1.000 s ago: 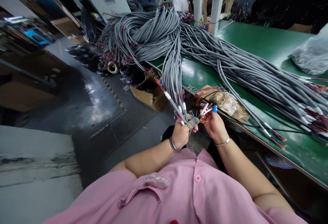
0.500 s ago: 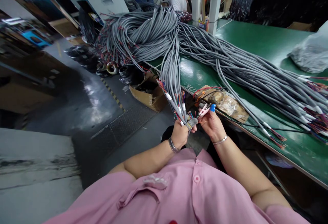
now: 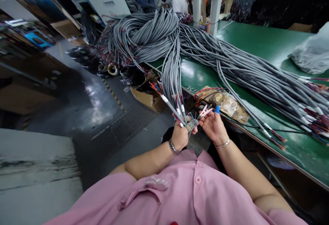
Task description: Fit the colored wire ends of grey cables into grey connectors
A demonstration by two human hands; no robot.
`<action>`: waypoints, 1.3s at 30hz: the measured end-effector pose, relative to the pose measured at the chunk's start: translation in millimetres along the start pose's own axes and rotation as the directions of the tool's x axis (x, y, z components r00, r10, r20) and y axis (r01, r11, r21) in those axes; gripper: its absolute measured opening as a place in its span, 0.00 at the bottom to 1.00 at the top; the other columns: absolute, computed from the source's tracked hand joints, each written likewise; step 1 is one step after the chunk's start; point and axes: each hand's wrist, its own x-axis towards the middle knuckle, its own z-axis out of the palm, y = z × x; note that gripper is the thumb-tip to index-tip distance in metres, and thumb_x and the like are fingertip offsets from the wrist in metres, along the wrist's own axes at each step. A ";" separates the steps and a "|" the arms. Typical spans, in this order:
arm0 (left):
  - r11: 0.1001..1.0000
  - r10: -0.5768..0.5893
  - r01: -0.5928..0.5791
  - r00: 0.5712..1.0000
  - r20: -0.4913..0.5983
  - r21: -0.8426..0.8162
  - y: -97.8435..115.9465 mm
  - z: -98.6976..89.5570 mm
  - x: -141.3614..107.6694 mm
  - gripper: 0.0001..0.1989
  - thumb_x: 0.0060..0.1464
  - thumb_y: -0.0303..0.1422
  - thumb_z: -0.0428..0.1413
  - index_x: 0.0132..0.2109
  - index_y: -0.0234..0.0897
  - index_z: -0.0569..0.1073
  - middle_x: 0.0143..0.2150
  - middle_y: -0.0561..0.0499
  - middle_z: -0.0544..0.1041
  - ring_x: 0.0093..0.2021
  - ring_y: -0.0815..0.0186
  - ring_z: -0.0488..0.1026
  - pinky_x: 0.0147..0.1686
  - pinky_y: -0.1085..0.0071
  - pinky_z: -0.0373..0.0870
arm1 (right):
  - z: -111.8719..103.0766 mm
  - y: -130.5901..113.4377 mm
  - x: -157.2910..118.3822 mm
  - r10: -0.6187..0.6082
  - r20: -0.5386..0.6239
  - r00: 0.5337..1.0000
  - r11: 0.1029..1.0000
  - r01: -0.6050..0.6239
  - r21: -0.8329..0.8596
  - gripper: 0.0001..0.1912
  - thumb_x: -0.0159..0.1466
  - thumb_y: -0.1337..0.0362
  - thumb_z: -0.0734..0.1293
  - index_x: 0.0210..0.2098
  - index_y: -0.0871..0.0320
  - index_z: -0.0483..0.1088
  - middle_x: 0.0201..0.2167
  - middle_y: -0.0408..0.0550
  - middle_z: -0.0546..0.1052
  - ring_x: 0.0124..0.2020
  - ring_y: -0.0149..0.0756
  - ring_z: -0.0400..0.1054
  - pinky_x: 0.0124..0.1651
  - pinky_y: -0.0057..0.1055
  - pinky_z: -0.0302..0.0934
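Note:
In the head view, my left hand (image 3: 180,136) is closed around the ends of several grey cables (image 3: 171,104), with a grey finger cover on its thumb. White tape bands and fanned-out coloured wires mark those cable ends. Thin wires (image 3: 190,115) stick up just beyond that thumb. Close beside it, my right hand (image 3: 215,126) holds a small pink clip-like tool (image 3: 205,111) at its fingers. A blue cover (image 3: 217,109) sits on the right thumb, which stands a little away from the tool. What the tool's tip touches is too small to make out.
A large heap of grey cables (image 3: 154,29) spreads across the green table (image 3: 257,39). A taped cardboard piece (image 3: 226,103) lies at the table edge. An open carton (image 3: 146,98) stands on the floor. Behind the table are a white post (image 3: 214,12) and a person in white (image 3: 179,0).
One taped cable end has swung out to the left from the bunch. My right hand has shifted slightly right and its thumb has lifted off the pink tool. My left hand keeps its grip.

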 end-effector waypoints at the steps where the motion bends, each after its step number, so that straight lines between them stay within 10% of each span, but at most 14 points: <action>1: 1.000 0.002 -0.002 1.000 0.001 -0.006 -0.3 0.0 0.1 0.15 0.44 0.39 0.65 0.25 0.34 0.70 0.19 0.55 0.71 0.18 0.73 0.66 0.19 0.75 0.63 | 0.0 -1.2 -0.6 0.005 -0.005 1.000 1.000 -0.005 0.000 0.24 0.57 0.39 0.67 0.34 0.54 0.74 0.32 0.44 0.79 0.29 0.31 0.70 0.31 0.27 0.65; 39: 0.999 0.033 -0.032 0.998 -0.045 0.013 -7.1 -3.8 3.8 0.14 0.47 0.39 0.64 0.27 0.33 0.72 0.19 0.54 0.72 0.19 0.73 0.67 0.19 0.76 0.63 | 15.6 3.5 10.7 -0.152 -0.179 0.972 0.987 0.160 0.026 0.18 0.53 0.50 0.75 0.27 0.58 0.73 0.24 0.43 0.76 0.25 0.28 0.69 0.25 0.23 0.64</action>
